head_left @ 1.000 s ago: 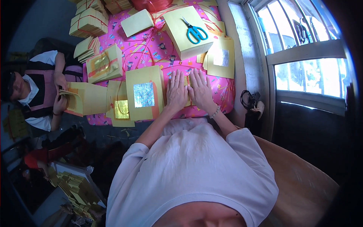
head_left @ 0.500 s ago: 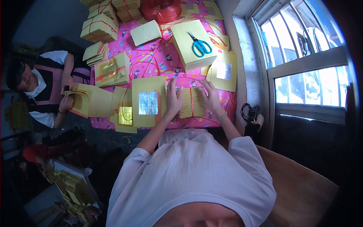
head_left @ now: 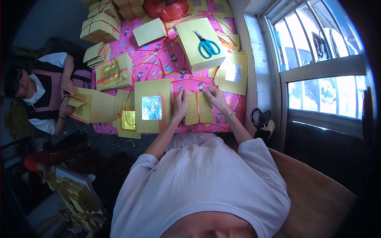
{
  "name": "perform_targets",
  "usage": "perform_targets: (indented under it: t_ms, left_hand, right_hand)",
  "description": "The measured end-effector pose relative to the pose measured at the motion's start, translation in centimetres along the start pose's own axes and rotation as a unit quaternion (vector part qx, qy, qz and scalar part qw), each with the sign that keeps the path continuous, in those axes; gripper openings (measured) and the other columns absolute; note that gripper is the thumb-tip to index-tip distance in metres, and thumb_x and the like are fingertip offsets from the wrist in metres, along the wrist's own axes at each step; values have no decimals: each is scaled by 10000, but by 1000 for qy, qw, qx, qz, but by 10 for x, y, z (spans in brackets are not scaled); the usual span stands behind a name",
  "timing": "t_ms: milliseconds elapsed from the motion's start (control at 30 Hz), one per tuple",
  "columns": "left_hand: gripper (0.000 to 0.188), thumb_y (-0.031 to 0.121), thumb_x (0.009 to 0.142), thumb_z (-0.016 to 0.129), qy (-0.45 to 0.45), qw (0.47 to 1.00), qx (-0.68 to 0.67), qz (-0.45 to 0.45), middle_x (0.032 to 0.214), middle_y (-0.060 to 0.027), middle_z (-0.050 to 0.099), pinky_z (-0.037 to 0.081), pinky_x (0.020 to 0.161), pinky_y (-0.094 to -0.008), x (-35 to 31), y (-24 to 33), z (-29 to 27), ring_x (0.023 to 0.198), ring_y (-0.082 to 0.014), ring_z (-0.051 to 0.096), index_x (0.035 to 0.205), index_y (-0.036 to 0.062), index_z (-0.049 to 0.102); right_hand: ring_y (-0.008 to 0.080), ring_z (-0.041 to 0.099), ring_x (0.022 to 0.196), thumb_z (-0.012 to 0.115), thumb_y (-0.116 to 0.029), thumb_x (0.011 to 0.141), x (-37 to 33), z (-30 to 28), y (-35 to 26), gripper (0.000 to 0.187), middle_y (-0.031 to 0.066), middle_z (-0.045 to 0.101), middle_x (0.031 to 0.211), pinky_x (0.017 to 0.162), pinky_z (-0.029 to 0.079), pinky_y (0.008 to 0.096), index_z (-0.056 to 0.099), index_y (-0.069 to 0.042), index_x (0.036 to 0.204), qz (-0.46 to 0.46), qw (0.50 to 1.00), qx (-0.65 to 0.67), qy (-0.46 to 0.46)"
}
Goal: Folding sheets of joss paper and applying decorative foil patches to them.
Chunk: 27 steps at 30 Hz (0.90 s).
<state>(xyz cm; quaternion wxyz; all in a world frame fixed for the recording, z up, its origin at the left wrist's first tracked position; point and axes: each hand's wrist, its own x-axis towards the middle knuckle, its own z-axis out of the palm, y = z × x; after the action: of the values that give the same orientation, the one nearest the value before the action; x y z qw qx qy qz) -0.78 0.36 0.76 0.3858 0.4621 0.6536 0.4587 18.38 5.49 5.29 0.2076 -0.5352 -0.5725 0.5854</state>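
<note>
- Your left hand point(head_left: 181, 104) lies flat, fingers spread, on the left edge of the fanned yellow sheets point(head_left: 198, 108) at the tabletop's point(head_left: 158, 63) near edge.
- Your right hand point(head_left: 214, 97) pinches the sheets' top right corner w/ its fingertips.
- Fan looks about squared but not tied, so approx. mid-job.
- Just left: foil-faced stack point(head_left: 152, 105), loose, prob. still to do.
- Done, I'd say: tied bundles point(head_left: 104, 27) at far left; scissors point(head_left: 207, 44) lie on a big stack.
- Another person point(head_left: 43, 91) folds sheets at the left side.
</note>
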Motion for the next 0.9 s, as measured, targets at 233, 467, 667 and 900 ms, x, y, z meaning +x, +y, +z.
perform_targets:
  t_ms: [233, 467, 667, 900]
  left_hand:
    - [541, 498, 991, 437, -25, 948, -236, -211, 1207, -103, 581, 404, 986, -338, -10, -8, -5, 1129, -196, 526, 1242, 32, 551]
    - [723, 687, 877, 472, -109, 802, -389, -440, 1214, -117, 618, 460, 975, -402, -13, -2, -7, 1107, -241, 587, 1249, 77, 579]
    - [782, 722, 872, 432, -170, 815, -414, -368, 1297, -84, 550, 412, 1010, -386, -29, 62, -23, 1187, -182, 513, 1353, 107, 488]
    - [559, 458, 1029, 375, -205, 800, -545, -146, 1376, -80, 473, 371, 1049, -315, -36, 118, -61, 1276, -138, 425, 1439, 79, 368]
  right_hand:
    - [219, 459, 1283, 530, -355, 990, -14, 9, 39, 553, 150, 506, 1365, 1076, 353, 335, 426, 9, 1393, -66, 987, 138, 39]
    - [193, 439, 1273, 378, -612, 969, -55, 16, 45, 681, 109, 472, 1370, 994, 408, 354, 358, -127, 1446, 260, 922, 282, -50]
    - [225, 358, 1337, 434, -442, 986, -95, 37, 11, 648, 120, 391, 1432, 1101, 289, 380, 295, -27, 1465, -24, 969, 231, 82]
    - [250, 342, 1351, 597, -348, 915, -132, 50, -74, 778, 146, 345, 1462, 1110, 289, 405, 198, -17, 1495, -214, 955, 122, 165]
